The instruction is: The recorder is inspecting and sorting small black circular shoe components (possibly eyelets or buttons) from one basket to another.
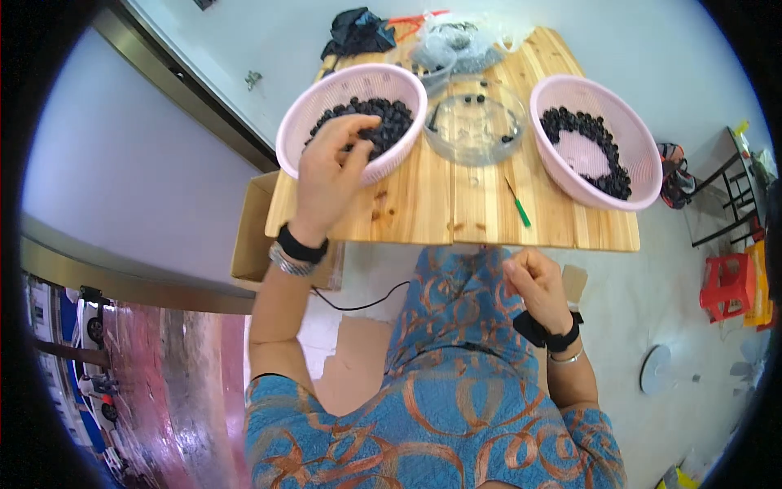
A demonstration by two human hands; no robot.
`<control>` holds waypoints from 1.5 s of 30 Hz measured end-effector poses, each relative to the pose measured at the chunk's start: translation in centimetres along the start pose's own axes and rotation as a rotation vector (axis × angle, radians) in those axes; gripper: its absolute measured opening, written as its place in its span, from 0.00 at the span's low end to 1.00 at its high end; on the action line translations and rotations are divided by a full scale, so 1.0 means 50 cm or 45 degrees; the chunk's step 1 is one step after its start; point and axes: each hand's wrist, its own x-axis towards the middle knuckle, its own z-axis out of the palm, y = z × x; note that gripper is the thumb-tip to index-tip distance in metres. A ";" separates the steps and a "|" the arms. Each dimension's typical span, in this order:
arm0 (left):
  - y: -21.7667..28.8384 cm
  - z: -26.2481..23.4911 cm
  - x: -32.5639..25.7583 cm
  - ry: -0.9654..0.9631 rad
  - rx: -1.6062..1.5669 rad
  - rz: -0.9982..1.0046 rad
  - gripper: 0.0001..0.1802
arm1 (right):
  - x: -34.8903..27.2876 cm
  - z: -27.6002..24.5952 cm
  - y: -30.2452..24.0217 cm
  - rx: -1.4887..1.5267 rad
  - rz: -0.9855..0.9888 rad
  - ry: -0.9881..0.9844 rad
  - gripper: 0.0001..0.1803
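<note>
While reaching into the pink basket (303, 122) at upper left of the frame, left hand (330, 167) curled over the heap of small dark fruits (383, 114), fingertips (362, 140) pressed into the pile as if gathering a few; whether any actually caught under the fingers, impossible to tell. Black band and metal bracelet (292, 254) on that wrist, just past the near table edge.

Right hand (533, 281) low at centre right, off the table and over the lap, fingers loosely clenched, thumb against forefinger; perhaps pinching something small, though nothing visible in it.

Wooden table (423, 204) across the upper middle. Clear glass bowl (475, 124) between the two baskets, nearly bare apart from a few dark bits, probably set centrally for easy reach from either side. Second pink basket (643, 155) at upper right, its dark fruits pushed into a ring along the wall, bare floor in the middle. Slim green-handled tool (519, 208) lying loose on the boards below the bowl, near the right hand's side. Plastic bags (460, 37) and dark cloth (358, 33) at the far table end, out of the way. Red stool (727, 285) at right edge.
</note>
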 end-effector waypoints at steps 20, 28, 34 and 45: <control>-0.309 0.239 0.569 -1.132 1.440 0.052 0.16 | 0.052 -0.074 -0.016 -0.211 -0.158 0.034 0.12; -0.386 0.305 0.571 -1.011 1.415 -0.008 0.09 | 0.073 -0.119 -0.014 -0.279 -0.195 0.115 0.12; -0.383 0.324 0.567 -0.918 1.407 0.001 0.09 | 0.097 -0.129 -0.015 -0.303 -0.196 0.101 0.11; -0.352 0.308 0.572 -0.926 1.380 0.068 0.09 | 0.068 -0.136 -0.014 -0.378 -0.239 0.120 0.11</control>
